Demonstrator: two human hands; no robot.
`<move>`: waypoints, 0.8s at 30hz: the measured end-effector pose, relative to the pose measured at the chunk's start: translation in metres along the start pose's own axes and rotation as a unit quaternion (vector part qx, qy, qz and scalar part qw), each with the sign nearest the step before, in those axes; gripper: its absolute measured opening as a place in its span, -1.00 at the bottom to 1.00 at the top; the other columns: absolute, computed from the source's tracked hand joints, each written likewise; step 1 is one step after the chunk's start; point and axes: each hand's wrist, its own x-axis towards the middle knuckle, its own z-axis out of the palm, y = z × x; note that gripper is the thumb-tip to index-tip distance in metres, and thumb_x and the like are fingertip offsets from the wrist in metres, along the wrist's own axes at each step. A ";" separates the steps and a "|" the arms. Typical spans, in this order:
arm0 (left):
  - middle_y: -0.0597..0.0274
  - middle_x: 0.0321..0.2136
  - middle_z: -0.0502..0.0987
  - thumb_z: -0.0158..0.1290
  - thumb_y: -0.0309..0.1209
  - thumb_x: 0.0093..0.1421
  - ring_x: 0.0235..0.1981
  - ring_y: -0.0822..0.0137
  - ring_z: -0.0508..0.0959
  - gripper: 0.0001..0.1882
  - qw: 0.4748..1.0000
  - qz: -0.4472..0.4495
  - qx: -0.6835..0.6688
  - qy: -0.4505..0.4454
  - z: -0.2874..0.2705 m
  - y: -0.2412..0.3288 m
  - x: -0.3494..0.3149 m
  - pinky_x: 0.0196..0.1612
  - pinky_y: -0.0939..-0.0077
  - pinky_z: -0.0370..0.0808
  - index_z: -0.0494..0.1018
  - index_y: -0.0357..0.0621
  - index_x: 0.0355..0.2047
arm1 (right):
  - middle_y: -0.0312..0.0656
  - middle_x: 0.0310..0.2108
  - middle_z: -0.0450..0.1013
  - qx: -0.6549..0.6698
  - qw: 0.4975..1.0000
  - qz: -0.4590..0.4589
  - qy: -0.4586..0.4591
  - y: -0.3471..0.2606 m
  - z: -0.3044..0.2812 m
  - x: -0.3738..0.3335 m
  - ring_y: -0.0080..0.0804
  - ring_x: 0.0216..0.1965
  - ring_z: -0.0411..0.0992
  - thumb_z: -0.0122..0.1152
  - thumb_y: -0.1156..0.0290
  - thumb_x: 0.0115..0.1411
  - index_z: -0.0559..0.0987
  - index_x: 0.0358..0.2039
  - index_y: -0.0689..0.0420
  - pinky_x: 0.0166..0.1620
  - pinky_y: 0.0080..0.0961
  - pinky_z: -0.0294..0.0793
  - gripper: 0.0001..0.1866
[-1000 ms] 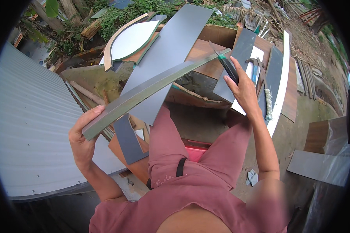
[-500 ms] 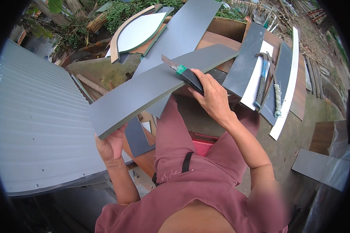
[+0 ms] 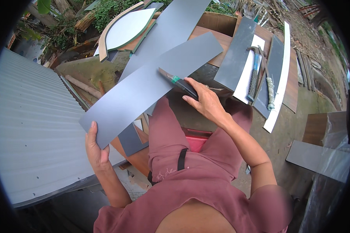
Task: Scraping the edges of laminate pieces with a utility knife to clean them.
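Note:
A long grey board (image 3: 124, 95) lies slantwise in front of me, its smooth face turned up. At its near left end my left hand (image 3: 97, 149) grips it, thumb on the face and fingers underneath, out of sight. My right hand (image 3: 210, 101) is closed around a utility knife (image 3: 187, 89) with a black and green handle. The knife's blade is out and lies over the middle of the board; whether it touches the face I cannot tell.
Right of the board, a hammer (image 3: 254, 75) and a tool with a cord-wrapped handle (image 3: 270, 92) rest on stacked panels. A white strip (image 3: 279, 83) lies beside them. Beyond is a larger grey panel (image 3: 169, 33). Corrugated sheeting (image 3: 46, 128) fills the left; a red seat (image 3: 196, 143) shows between my legs.
The board has tilted, so its face shows more fully and its thick near edge is hidden. My left thumb now lies on top. The knife remains in my right hand.

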 end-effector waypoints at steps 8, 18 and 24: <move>-0.05 -0.11 0.49 0.11 -0.52 0.04 -0.07 0.24 0.49 -0.55 0.887 0.304 0.295 -0.180 0.057 0.078 -0.039 0.05 0.41 0.35 0.37 -0.47 -0.04 | 0.00 0.00 0.38 0.041 0.999 -0.022 0.005 -0.087 -0.101 0.011 -0.09 -0.01 0.38 0.06 0.19 0.20 0.31 0.16 0.06 0.03 -0.37 0.34 -0.47; -0.16 -0.13 0.50 0.09 -0.66 0.01 -0.09 0.18 0.51 -0.59 0.868 0.273 0.338 -0.241 0.083 0.087 -0.060 0.01 0.39 0.40 0.38 -0.48 -0.07 | -0.21 -0.47 0.33 0.000 0.970 -0.240 -0.033 -0.144 -0.096 -0.002 -0.37 -0.52 0.36 0.31 0.39 -0.07 0.38 0.14 -0.09 -0.52 -0.47 0.40 -0.32; -0.15 -0.11 0.49 0.11 -0.60 0.01 -0.06 0.21 0.49 -0.56 0.841 0.324 0.354 -0.249 0.073 0.085 -0.053 0.03 0.40 0.37 0.38 -0.46 -0.05 | -0.22 -0.52 0.28 -0.051 0.991 -0.119 0.033 -0.085 -0.085 0.003 -0.32 -0.58 0.36 0.18 0.28 0.11 0.31 0.18 -0.25 -0.53 -0.40 0.44 -0.42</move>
